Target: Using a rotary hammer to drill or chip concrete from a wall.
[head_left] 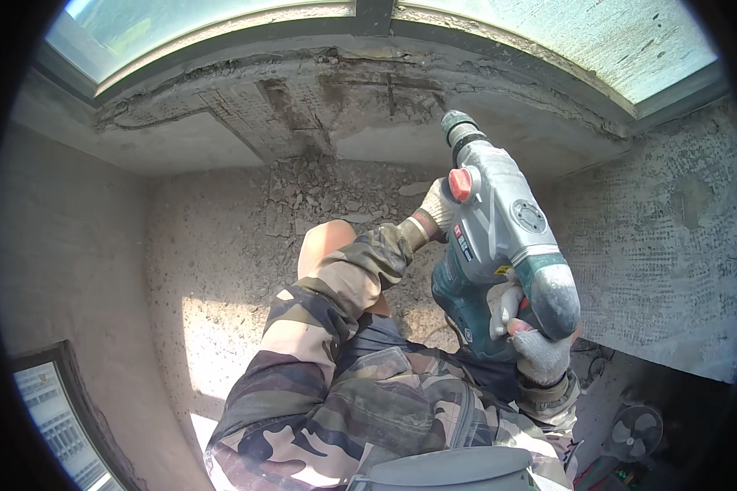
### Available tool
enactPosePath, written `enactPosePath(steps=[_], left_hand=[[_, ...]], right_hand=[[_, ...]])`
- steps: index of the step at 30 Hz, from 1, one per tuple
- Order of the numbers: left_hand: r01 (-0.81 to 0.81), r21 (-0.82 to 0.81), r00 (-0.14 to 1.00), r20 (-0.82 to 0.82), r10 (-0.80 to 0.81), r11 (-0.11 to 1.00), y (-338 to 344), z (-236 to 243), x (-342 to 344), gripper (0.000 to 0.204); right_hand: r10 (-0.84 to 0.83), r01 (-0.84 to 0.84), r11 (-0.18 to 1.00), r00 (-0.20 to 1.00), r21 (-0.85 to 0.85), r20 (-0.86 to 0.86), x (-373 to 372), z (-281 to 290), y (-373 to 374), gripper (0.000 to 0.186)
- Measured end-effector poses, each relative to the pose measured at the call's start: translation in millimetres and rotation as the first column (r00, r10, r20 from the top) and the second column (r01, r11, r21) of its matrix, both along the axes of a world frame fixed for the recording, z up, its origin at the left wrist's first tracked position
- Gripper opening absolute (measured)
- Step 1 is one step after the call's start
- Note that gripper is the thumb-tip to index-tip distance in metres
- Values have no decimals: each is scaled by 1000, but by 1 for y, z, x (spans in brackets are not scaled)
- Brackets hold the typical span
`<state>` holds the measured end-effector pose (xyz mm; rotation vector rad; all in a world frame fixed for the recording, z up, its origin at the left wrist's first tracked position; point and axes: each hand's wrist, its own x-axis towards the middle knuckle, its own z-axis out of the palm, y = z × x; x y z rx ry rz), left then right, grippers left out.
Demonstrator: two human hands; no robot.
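A grey and teal rotary hammer drill (pixel 508 213) with a red knob angles up toward the chipped wall (pixel 303 106) under the window. My left hand (pixel 436 204), in a white knit glove below a camouflage sleeve, is closed on the front of the drill, its grip partly hidden behind the body. My right hand (pixel 532 344), also gloved, is wrapped round the drill's rear handle near the lower right. The drill's chuck (pixel 458 127) sits just in front of the broken plaster; whether a bit touches it cannot be made out.
Broken rubble (pixel 319 196) lies on the dusty floor along the wall's foot. Windows (pixel 532 41) run along the top, with another low window (pixel 53 413) at left. A rough plastered wall (pixel 647 237) stands at right. A fan (pixel 635 430) and cords lie at lower right.
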<state>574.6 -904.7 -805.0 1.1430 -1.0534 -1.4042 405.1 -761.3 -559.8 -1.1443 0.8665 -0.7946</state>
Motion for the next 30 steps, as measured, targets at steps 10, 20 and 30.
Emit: enactPosePath(steps=[10, 20, 30], left_hand=[[-79, -152, 959, -281, 34, 985, -45, -161, 3, 35], [-23, 118, 934, -351, 63, 993, -4, 6, 5, 38], [38, -54, 929, 369, -15, 998, -16, 5, 29, 47]], right_hand=[[17, -181, 895, 927, -407, -375, 22, -48, -7, 49], [-48, 48, 997, 999, 60, 3, 2, -22, -8, 30], [-74, 74, 995, 997, 66, -5, -2, -35, -21, 37]])
